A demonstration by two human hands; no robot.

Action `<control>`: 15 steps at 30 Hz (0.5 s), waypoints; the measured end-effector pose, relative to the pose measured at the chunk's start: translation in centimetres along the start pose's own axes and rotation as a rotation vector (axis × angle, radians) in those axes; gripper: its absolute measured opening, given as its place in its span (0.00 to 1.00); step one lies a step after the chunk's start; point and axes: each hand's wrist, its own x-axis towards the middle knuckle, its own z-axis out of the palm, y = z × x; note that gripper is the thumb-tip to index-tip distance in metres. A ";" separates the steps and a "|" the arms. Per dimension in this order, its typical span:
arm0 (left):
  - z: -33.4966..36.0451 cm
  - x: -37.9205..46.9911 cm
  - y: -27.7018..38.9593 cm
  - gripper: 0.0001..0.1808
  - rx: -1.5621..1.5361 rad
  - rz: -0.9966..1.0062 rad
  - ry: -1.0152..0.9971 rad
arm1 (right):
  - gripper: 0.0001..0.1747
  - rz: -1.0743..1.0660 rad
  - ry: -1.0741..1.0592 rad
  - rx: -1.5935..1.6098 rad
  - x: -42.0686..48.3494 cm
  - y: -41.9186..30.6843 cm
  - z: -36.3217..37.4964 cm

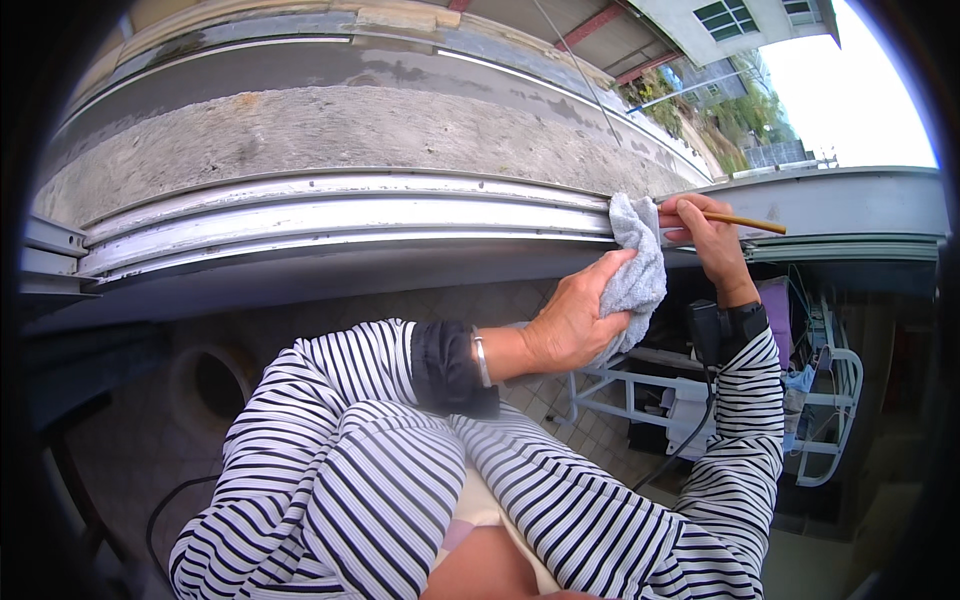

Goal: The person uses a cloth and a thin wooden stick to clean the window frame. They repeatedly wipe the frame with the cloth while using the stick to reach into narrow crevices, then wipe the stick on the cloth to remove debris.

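Observation:
My left hand (576,315) grips a grey terry cloth (637,281), whose upper end lies over the white window track (420,214). Just to its right, my right hand (701,229) holds a thin wooden stick (754,223), pinched between thumb and fingers. The stick's near part points right; its other end goes in at the cloth, where the tip is hidden. Dark specks of dirt mark the track's rails. My right hand is beside the window frame (840,199).
Outside the track runs a rough concrete ledge (300,135). Below on the inner side are a tiled floor (536,405), a light-blue metal rack (637,405) with papers and cloths, and a round vessel (214,379). A black cable (694,435) hangs by my right sleeve.

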 end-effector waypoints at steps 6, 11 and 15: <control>-1.0 -0.2 0.2 0.37 0.004 0.026 -0.021 | 0.15 -0.008 0.018 0.213 1.2 1.1 0.9; -0.8 -0.4 0.7 0.38 0.007 0.110 -0.023 | 0.15 -0.064 0.018 0.560 0.5 2.3 1.9; -1.0 -0.7 0.8 0.37 -0.053 0.051 -0.079 | 0.15 -0.102 0.102 0.606 -0.9 2.5 1.1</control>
